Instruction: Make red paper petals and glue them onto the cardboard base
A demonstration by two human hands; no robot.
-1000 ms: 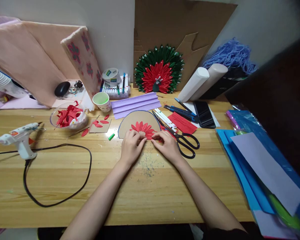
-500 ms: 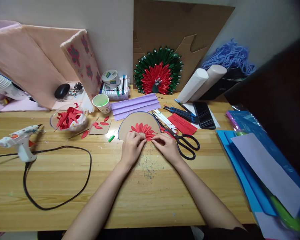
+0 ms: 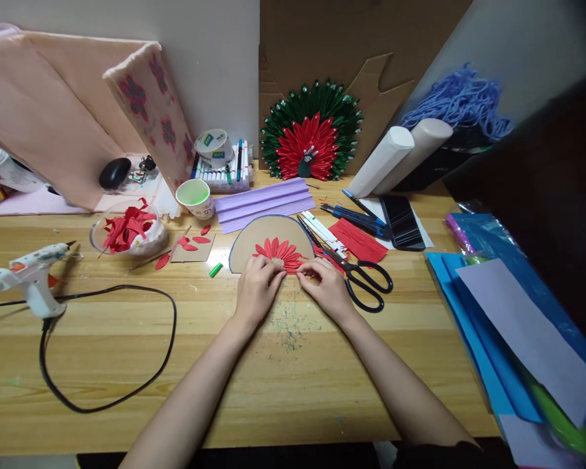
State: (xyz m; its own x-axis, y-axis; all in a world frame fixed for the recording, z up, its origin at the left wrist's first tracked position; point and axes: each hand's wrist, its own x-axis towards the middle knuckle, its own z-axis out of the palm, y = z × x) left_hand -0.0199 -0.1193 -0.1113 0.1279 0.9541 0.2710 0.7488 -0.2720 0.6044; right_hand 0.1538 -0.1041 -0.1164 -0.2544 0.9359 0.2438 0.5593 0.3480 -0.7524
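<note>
A brown cardboard half-disc [image 3: 258, 234] with a blue edge lies on the wooden table [image 3: 293, 371]. A fan of red paper petals [image 3: 279, 252] is stuck along its straight lower edge. My left hand [image 3: 256, 293] rests at that edge, fingers curled, fingertips pressing the petals' base. My right hand [image 3: 328, 286] sits just to the right, its fingers pinched on a red petal at the fan's right end. The two hands nearly touch at the middle.
Black scissors [image 3: 366, 280] lie right of my right hand. A hot glue gun [image 3: 24, 277] with a looping black cord [image 3: 107, 345] is at the left. A bowl of red petals [image 3: 127, 231], a paper cup [image 3: 195, 197], purple folded paper [image 3: 264, 203], a phone [image 3: 403, 223], coloured sheets [image 3: 508, 326] and a finished red-green fan [image 3: 310, 133] stand around.
Both hands stay at the petals with only small finger shifts. The view has drifted slightly, so the glue gun and bowl sit a little further left.
</note>
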